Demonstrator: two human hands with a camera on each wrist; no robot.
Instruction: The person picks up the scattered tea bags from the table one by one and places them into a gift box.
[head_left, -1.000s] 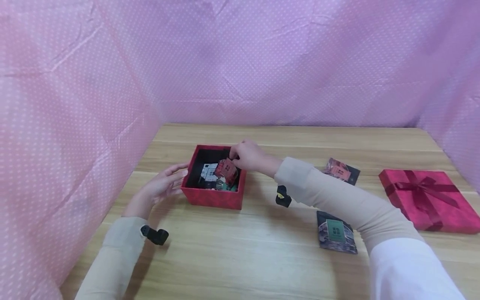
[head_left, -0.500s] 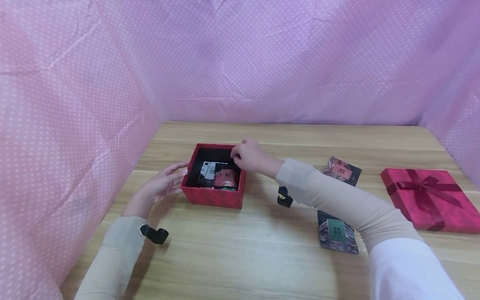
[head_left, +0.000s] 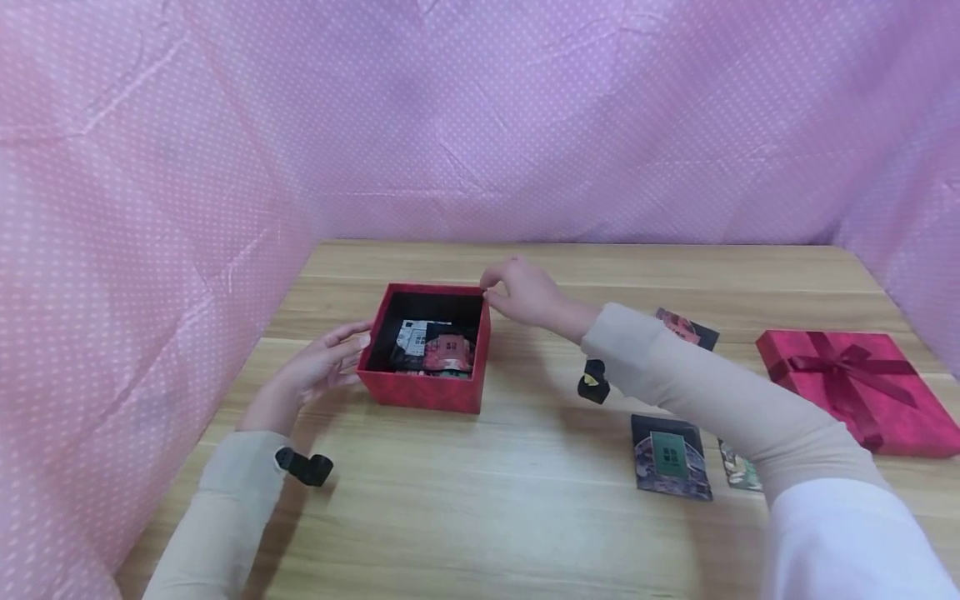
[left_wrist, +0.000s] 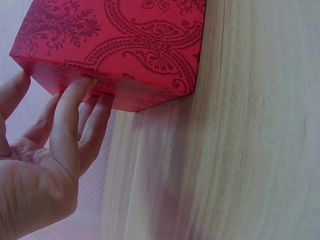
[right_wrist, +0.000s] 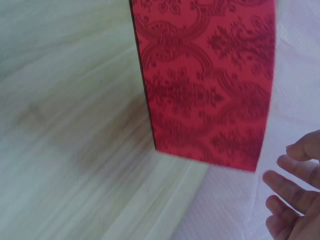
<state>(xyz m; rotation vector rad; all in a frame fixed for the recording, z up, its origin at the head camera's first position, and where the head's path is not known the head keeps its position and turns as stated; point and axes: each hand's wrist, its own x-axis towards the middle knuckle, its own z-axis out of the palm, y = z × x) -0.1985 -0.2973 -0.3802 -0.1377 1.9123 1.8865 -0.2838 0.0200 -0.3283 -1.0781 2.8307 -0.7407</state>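
Observation:
A red patterned gift box (head_left: 420, 395) stands lidless on the table, its inside black. In it lie flat packets: a red-labelled packet (head_left: 452, 350) overlaps a white-and-black packet (head_left: 412, 339), and a green edge shows beneath. My left hand (head_left: 321, 365) rests its fingertips against the box's left wall, fingers extended; the left wrist view shows the same hand (left_wrist: 60, 145) under the patterned side. Just off the far right corner of the rim is my right hand (head_left: 527, 292), fingers loosely bent. In the right wrist view that hand (right_wrist: 295, 190) holds nothing and is apart from the box.
Right of the box, a green-labelled packet (head_left: 670, 458) and a red-labelled packet (head_left: 684, 328) lie on the wooden table (head_left: 480, 500). The right sleeve partly covers another greenish packet (head_left: 738, 468). A red lid with a ribbon bow (head_left: 855, 387) lies at far right. Pink dotted cloth (head_left: 570, 125) surrounds the table.
The red-labelled packet, tilted at my right fingers earlier, now lies flat in the box. My right hand has risen out over the rim, to the right. My left hand stays at the box's side.

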